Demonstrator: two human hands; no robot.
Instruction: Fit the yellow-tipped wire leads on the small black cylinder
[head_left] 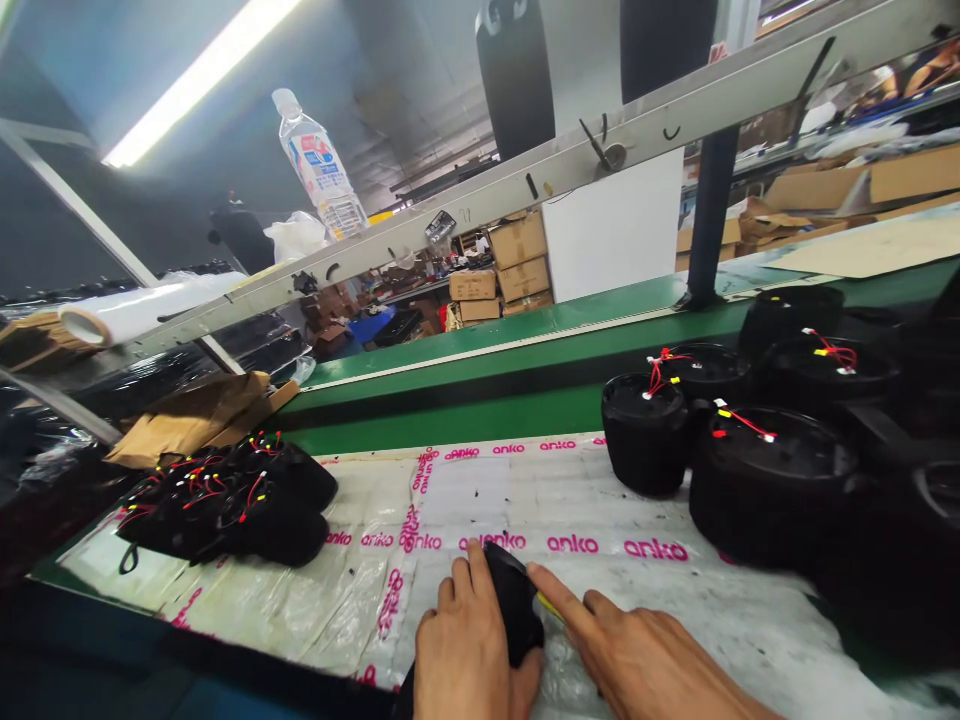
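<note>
Left hand: my left hand (465, 650) is at the bottom edge of the view, fingers curled over a black piece (514, 608) and thumb tucked against its lower end, so it is clamped on it.
Right hand: my right hand (649, 660) lies flat and loose, not gripping. Its forefinger is stretched out to touch the right edge of the black piece, where a small yellow bit (550, 606) shows.
Black piece: small, dark and smooth. It is held between the two hands just above the plastic sheet (525, 495), close to the near edge of the table (112, 625).
Plastic sheet: clear and crinkled, with pink "anko" lettering in bands. It covers the table under my hands.
Left pile: a heap of black parts (232, 500) with red and yellow wires lies on the sheet, well apart from the hands.
Right group: round black housings (772, 480) are packed together, each with a red wire on top. A smaller black cup (645, 435) stands at their left.
Belt: a green conveyor belt (487, 400) runs across behind the sheet.
Beyond the belt: a slanted metal rail (525, 185) carries a water bottle (319, 165) and a roll of clear film (135, 310). There is a torn cardboard scrap (187, 415) below at the left.
Far back: stacked cardboard boxes (517, 260) — too far off to read.
</note>
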